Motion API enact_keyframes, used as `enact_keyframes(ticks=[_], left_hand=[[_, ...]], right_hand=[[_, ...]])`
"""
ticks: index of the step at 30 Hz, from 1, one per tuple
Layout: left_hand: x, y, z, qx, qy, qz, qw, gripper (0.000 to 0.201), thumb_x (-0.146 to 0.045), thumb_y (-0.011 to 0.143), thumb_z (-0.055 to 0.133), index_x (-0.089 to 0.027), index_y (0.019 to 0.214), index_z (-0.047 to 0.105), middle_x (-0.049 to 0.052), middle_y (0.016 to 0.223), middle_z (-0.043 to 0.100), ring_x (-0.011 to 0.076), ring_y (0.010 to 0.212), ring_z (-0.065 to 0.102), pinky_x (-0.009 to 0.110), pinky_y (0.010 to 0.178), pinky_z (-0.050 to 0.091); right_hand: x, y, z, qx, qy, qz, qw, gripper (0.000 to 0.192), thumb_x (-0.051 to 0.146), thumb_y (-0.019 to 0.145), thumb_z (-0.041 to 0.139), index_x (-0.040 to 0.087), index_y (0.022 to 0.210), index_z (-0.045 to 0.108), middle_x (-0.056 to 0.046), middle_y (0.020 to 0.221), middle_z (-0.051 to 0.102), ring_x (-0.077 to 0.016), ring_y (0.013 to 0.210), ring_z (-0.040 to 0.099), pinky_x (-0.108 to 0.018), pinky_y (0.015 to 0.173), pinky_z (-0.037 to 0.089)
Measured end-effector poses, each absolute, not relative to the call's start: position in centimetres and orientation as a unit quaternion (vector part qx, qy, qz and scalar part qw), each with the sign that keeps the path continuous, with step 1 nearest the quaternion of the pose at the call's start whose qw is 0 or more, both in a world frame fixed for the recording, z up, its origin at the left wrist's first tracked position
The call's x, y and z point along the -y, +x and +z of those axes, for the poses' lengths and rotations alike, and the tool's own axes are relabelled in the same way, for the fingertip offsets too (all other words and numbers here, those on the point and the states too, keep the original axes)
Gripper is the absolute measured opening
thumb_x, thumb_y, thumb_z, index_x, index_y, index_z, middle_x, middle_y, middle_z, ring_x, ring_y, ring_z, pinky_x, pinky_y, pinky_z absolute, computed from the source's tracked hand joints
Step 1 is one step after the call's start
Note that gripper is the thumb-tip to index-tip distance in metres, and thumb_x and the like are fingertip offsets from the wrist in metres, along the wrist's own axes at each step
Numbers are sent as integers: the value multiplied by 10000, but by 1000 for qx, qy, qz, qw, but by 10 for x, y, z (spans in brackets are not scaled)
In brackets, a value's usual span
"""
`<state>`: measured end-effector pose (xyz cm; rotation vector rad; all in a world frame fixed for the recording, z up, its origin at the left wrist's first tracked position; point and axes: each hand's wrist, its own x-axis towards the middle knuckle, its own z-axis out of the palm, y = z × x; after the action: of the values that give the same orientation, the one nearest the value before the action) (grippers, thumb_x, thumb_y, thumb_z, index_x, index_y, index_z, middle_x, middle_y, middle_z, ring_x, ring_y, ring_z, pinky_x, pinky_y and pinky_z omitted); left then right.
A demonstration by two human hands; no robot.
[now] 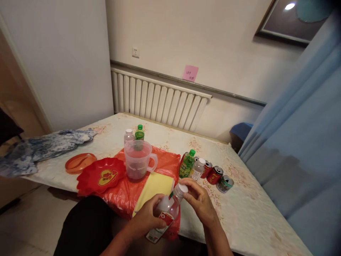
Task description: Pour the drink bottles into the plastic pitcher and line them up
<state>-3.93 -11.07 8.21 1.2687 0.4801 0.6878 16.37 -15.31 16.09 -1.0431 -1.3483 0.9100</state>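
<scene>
A clear plastic bottle (173, 205) with a red and white label tilts over the table's front edge. Wrapped around its body is my left hand (146, 217). The fingers of my right hand (199, 199) close on its white cap (182, 189), which sits on the neck. Beneath and beside the bottle lie a folded yellow cloth (153, 188) and a red plastic bag (119, 199). On the bag stands a translucent pitcher (137, 161), its handle toward the right. Left of that rests a red scalloped tray (90, 174).
Behind the pitcher stand a white-capped bottle (129, 136) and a green-capped bottle (140, 133). At right are a green bottle (187, 165), a clear bottle (197, 170) and several cans (214, 175). An orange lid (80, 163) and blue patterned fabric (53, 145) lie left. A blue curtain (301, 124) hangs right.
</scene>
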Motion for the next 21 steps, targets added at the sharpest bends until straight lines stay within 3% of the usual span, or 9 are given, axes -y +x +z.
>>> enact_keyframes(ticks=[7, 11, 13, 19, 21], left_hand=[[111, -42, 83, -218, 584, 312, 717, 638, -77, 552, 666, -193, 1169, 556, 15, 1076, 646, 232, 987, 577, 308, 829, 434], [110, -42, 80, -226, 588, 312, 712, 661, -90, 543, 691, -197, 1180, 550, 23, 1105, 640, 250, 1025, 568, 322, 859, 432], [110, -42, 79, -232, 589, 311, 709, 669, -92, 544, 703, -196, 1186, 548, 24, 1105, 638, 250, 1028, 566, 323, 862, 429], [113, -41, 81, -222, 574, 310, 724, 650, -65, 560, 687, -197, 1181, 548, 19, 1093, 634, 228, 995, 574, 308, 830, 435], [114, -41, 82, -220, 573, 312, 726, 663, -57, 553, 680, -196, 1188, 547, 18, 1091, 634, 227, 995, 573, 307, 832, 435]], right_hand=[[148, 160, 154, 521, -493, 385, 581, 336, 258, 590, 856, 236, 875, 681, -7, 874, 639, -209, 857, 634, -302, 808, 520], [150, 163, 152, 525, -428, 434, 594, 574, 414, 634, 840, 242, 1150, 659, -93, 1199, 658, -298, 1161, 582, -403, 981, 473], [150, 163, 150, 513, -400, 472, 596, 620, 449, 670, 814, 235, 1221, 630, -114, 1263, 645, -309, 1230, 550, -443, 1026, 443], [146, 155, 143, 466, -468, 415, 626, 494, 315, 564, 876, 230, 1014, 694, -51, 981, 720, -260, 971, 667, -362, 876, 528], [145, 153, 142, 474, -475, 395, 628, 543, 325, 555, 878, 232, 1053, 685, -45, 982, 706, -254, 962, 662, -348, 857, 531]])
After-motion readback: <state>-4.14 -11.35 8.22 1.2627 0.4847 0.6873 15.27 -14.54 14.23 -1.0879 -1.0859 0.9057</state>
